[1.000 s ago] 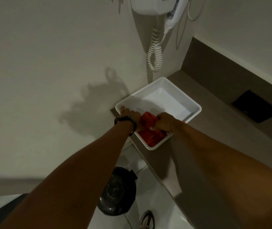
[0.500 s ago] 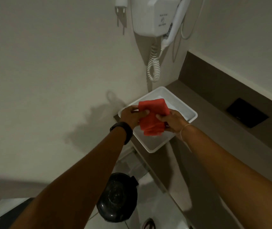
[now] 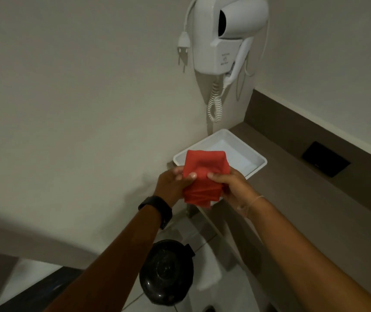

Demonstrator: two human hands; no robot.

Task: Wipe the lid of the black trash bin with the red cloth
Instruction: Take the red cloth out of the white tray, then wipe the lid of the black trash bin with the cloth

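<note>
I hold a folded red cloth (image 3: 204, 176) in the air with both hands, in front of the near corner of a white tray. My left hand (image 3: 172, 183) grips its left edge, thumb on top. My right hand (image 3: 229, 185) grips its right edge. Far below, on the tiled floor, stands the black trash bin (image 3: 167, 272) with its round glossy lid shut. My left forearm crosses the bin's left side. Neither hand is near the lid.
A white rectangular tray (image 3: 255, 164) sits at the corner of a brown counter (image 3: 304, 199). A white wall-mounted hair dryer (image 3: 225, 34) with a coiled cord hangs above it. A dark square panel (image 3: 325, 158) is set in the counter's backsplash.
Both hands lifted the red cloth out of the tray and drew it toward me. The view tilted upward, showing more of the hair dryer.
</note>
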